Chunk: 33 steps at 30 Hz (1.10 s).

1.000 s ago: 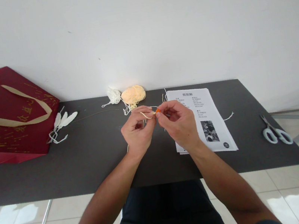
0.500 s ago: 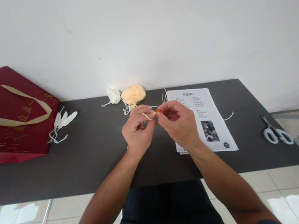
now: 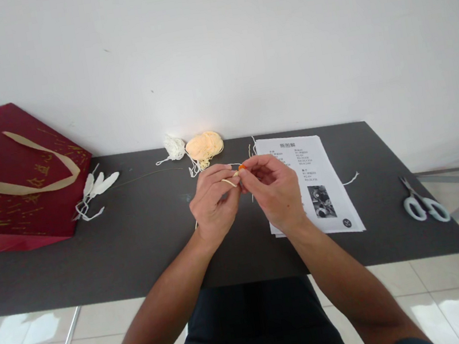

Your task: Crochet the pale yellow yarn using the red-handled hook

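My left hand [image 3: 216, 204] is closed on a strand of pale yellow yarn [image 3: 228, 182], which loops over the fingers near the fingertips. Pressed up against it, my right hand [image 3: 276, 190] pinches a small orange piece [image 3: 241, 166] between thumb and fingers. Most of that piece is hidden by the fingers, so its kind does not show. Both hands are held over the middle of the dark table, the right one in front of the printed sheets [image 3: 330, 179]. Behind the left hand lie a peach-yellow ball of yarn [image 3: 206, 145] and a smaller white yarn bundle [image 3: 174, 147].
A dark red gift bag [image 3: 9, 183] lies at the left, with white crocheted pieces [image 3: 98, 185] trailing yarn ends beside it. Grey-handled scissors [image 3: 424, 204] rest near the right edge of the dark table [image 3: 147, 260]. A white wall [image 3: 210, 53] stands behind.
My fingertips have shifted slightly, and the yarn loop by the left fingers looks flatter. The right hand has barely moved; both hands stay together.
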Motion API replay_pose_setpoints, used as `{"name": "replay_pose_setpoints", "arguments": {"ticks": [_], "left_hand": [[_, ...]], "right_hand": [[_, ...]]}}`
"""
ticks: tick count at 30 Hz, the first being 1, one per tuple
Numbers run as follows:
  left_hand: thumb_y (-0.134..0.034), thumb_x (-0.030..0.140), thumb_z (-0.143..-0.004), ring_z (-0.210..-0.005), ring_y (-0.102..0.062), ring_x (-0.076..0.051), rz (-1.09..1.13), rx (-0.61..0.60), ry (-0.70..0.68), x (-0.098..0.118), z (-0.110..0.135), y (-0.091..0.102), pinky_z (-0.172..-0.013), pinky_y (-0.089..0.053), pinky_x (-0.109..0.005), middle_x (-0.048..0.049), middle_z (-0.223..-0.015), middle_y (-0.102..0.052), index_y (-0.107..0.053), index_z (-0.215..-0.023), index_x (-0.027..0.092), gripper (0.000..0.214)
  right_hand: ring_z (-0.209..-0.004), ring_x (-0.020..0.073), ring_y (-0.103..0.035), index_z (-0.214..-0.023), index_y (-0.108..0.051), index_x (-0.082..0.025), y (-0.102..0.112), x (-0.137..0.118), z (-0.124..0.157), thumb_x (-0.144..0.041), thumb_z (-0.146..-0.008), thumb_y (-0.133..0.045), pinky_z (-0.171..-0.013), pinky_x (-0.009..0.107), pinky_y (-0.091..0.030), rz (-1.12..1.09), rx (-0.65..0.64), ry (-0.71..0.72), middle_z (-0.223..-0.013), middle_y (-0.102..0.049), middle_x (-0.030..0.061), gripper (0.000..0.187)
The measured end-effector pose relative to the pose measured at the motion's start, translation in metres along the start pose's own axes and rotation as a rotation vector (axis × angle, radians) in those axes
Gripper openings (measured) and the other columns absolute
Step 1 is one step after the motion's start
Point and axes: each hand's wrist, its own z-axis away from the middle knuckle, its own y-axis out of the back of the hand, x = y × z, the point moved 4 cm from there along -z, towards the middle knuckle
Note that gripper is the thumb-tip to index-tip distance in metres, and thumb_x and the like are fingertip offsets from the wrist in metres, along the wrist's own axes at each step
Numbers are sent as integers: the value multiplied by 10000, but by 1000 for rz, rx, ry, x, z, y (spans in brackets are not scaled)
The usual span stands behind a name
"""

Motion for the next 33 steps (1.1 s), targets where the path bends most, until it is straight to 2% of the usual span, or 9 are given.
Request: {"name": "replay_pose_setpoints", "arguments": {"ticks": [4, 10, 17, 22, 26, 30, 33], "left_hand": [[-791, 71, -833, -943, -760, -195, 91, 59, 99, -3, 1, 0, -866, -622, -412, 4, -881, -787, -721, -889, 241, 192], [-806, 97, -833, -925, -760, -196, 193, 101, 215, -6, 1, -1, -869, -619, -419, 1, -844, -774, -737, -858, 237, 158], [-806, 70, -820, -925, -757, -192, 231, 110, 214, -6, 0, -1, -872, -614, -415, 3, -847, -775, -742, -862, 239, 186], [-793, 97, -839, -903, -752, -187, 249, 95, 251, -7, 1, -3, -841, -616, -397, -2, -830, -761, -728, -841, 233, 151], [-788, 79, -832, -909, -750, -188, 221, 60, 190, -7, -1, -2, -840, -616, -396, -5, -840, -764, -718, -853, 230, 167], [-789, 76, -824, -941, -757, -204, 121, -11, 65, -8, -1, 0, -847, -623, -413, -8, -883, -784, -718, -889, 239, 189], [-787, 109, -836, -940, -764, -210, 73, -29, 37, -8, -1, 1, -837, -632, -416, -4, -880, -788, -711, -884, 246, 163]], "right_hand": [[-657, 98, -668, -925, -709, -230, -1, 1, 1, -317, -830, -832, -651, 260, -608, -80, -41, -2, -824, -727, -28, 177], [-641, 97, -661, -925, -700, -230, -1, -2, 1, -339, -829, -825, -633, 270, -601, -46, -78, -5, -844, -727, -25, 193], [-607, 90, -625, -917, -696, -233, -1, -1, 0, -300, -824, -821, -599, 259, -555, -35, -81, -7, -775, -703, -39, 169], [-645, 111, -631, -903, -695, -236, 0, -3, 1, -297, -829, -798, -626, 279, -568, 62, -52, 34, -791, -717, -20, 141], [-714, 133, -664, -908, -703, -242, 1, -5, 2, -251, -843, -770, -672, 289, -581, 158, -22, 101, -820, -732, -6, 93], [-692, 132, -659, -895, -706, -241, 1, -4, 2, -239, -840, -769, -655, 287, -575, 179, -11, 86, -797, -729, -9, 84], [-692, 131, -658, -898, -707, -240, 1, -4, 1, -265, -841, -772, -657, 289, -576, 165, 0, 75, -807, -732, -7, 90]]}}
